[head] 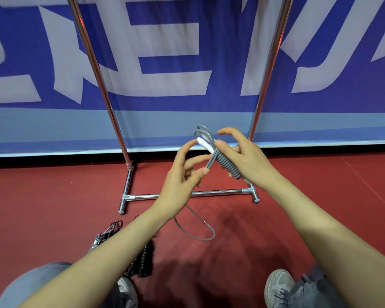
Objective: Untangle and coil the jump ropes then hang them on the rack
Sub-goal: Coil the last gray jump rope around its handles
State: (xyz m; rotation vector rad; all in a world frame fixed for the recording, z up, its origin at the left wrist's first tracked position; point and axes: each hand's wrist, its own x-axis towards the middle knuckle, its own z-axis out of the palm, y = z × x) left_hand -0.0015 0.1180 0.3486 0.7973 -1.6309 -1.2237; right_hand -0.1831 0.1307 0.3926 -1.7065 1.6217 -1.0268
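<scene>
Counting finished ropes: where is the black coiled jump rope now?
Head view, lower left: the black rope lies on the floor, partly behind the left forearm, right of a grey coiled rope, near the rack's left foot.

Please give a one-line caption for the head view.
Right hand holds the half-coiled gray jump rope; left hand pinches its loose cord, before the metal rack.

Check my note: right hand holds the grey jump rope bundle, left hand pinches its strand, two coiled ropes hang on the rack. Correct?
No: the head view shows the two coiled ropes lying on the red floor before the rack, not hanging. The right hand and left hand grip the grey jump rope as noted.
</scene>
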